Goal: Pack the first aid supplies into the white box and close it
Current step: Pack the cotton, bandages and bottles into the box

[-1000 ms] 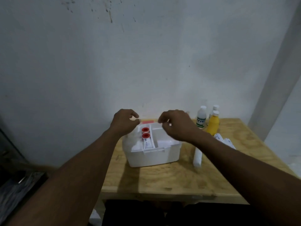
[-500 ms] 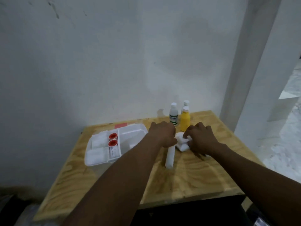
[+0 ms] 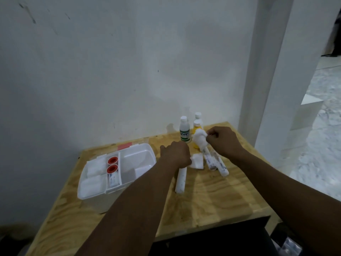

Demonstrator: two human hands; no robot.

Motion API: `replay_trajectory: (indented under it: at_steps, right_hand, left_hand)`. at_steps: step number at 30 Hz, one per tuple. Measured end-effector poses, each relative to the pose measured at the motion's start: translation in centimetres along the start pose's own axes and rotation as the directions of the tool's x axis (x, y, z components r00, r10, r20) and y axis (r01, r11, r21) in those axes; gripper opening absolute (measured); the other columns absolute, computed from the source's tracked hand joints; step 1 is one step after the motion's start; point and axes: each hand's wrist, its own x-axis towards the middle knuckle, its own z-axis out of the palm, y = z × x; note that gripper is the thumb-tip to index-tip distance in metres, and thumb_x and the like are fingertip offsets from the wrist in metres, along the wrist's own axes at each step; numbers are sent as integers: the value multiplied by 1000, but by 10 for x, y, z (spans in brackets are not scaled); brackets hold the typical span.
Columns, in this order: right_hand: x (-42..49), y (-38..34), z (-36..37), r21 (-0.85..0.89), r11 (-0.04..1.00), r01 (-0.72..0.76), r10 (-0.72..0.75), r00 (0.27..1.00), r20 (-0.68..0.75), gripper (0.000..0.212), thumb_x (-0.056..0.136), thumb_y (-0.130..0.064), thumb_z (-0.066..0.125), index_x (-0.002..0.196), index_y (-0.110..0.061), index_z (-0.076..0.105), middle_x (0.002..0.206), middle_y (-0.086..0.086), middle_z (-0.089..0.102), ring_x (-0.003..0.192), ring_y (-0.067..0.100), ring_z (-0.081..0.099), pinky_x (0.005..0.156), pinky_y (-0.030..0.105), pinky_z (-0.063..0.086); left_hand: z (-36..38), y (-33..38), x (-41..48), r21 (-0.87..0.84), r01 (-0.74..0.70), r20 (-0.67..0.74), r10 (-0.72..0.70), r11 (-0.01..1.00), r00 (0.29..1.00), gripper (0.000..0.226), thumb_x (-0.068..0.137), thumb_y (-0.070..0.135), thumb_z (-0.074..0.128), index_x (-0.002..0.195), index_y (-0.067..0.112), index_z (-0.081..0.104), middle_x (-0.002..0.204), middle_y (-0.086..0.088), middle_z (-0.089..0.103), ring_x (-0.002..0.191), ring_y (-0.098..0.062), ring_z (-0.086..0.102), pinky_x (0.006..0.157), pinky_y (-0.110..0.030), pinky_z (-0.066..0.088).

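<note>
The white box (image 3: 147, 154) stands open on the left of the wooden table (image 3: 212, 206), with an inner tray holding two red-capped rolls (image 3: 112, 165) and white pads. My right hand (image 3: 224, 140) holds a white gauze wad (image 3: 200, 139) lifted above the table. My left hand (image 3: 176, 154) is closed on a second white gauze piece (image 3: 197, 161) that lies on the table. A white roll (image 3: 180, 180) lies below my left hand. Two white tubes (image 3: 215, 162) lie under my right hand.
Three bottles stand at the table's back near the wall: a clear one with a green label (image 3: 184, 131), a yellow one (image 3: 197, 126) and a white-capped one (image 3: 198, 116) behind. A white pillar (image 3: 263, 89) rises right of the table. The floor drops away at right.
My hands left the box and moved right to the gauze pile. My right hand has since lifted a gauze wad off the table. The camera swung right.
</note>
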Motion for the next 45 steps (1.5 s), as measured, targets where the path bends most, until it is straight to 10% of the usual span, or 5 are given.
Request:
replay_trajectory:
  at_steps: [13,19,30,37,45]
  right_hand:
    - [-12,-112,4,697,669,-259,92,959,269,20,84,4,51,91,6,69,83,23,69,74,34,69,74,45,61]
    - [-28,-157,66,558,781,-281,-17,884,467,23,91,1,54,112,-5,63,90,18,60,65,28,60,50,32,56]
    - [-84,-208,162,273,962,26,-179,813,553,15,90,-1,58,102,-8,66,82,13,62,62,41,67,59,50,62]
    - [-91,-203,187,64,923,379,-377,860,343,4,84,-19,66,85,-21,63,81,-5,65,73,10,58,66,22,42]
    - [-114,-191,171,-16,762,647,-589,703,398,19,85,-27,60,99,-22,72,104,1,63,96,16,55,84,33,49]
  left_hand:
    - [-116,-109,-46,-717,-31,-258,-224,696,940,24,73,8,72,94,17,67,76,-10,77,68,-20,71,62,-24,46]
    - [-131,-194,-100,-778,130,-155,-389,614,908,7,85,7,63,88,12,67,84,-9,70,74,-21,74,63,-27,45]
    - [-110,-260,-139,-772,214,-88,-435,598,896,13,86,20,70,75,13,72,74,-3,72,60,-17,65,56,-24,40]
    - [-93,-259,-125,-680,159,-135,-335,716,933,12,80,13,77,71,5,76,66,-4,68,56,-11,53,58,-24,43]
    - [-83,-263,-124,-615,205,-180,-389,761,904,52,68,28,89,109,16,58,97,-8,68,81,-21,65,63,-28,48]
